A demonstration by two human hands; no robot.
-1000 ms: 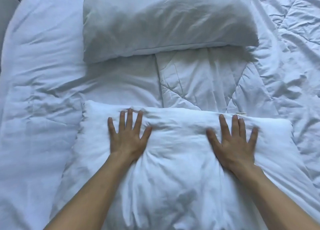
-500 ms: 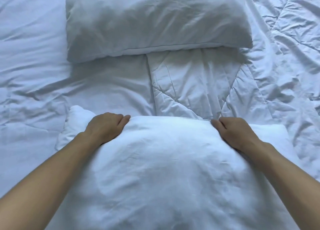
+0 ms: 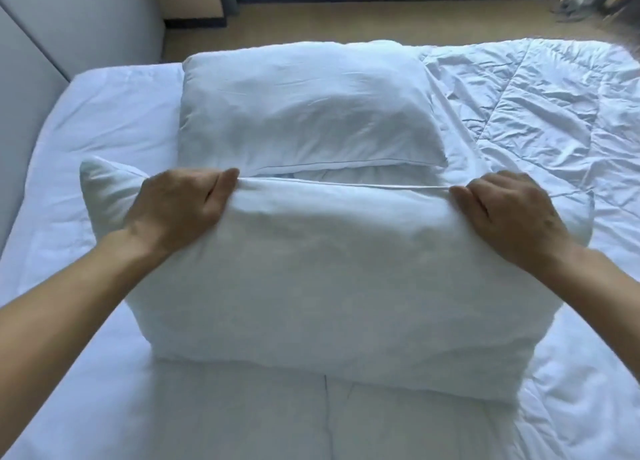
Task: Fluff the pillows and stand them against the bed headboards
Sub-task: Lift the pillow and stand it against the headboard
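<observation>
A white pillow is raised on its lower edge in front of me, its top seam pulled taut. My left hand grips the top edge near the left corner. My right hand grips the same edge near the right corner. Both hands have fingers curled over the far side, out of sight. A second white pillow lies flat on the bed just beyond the raised one.
The bed is covered by a white sheet on the left and a wrinkled quilted duvet on the right. A grey padded panel rises at the left. Beyond the bed is tan floor.
My hands went from pressing flat on the near pillow to gripping its far edge, then lifted it upright. The view tilted up, showing the floor beyond the bed.
</observation>
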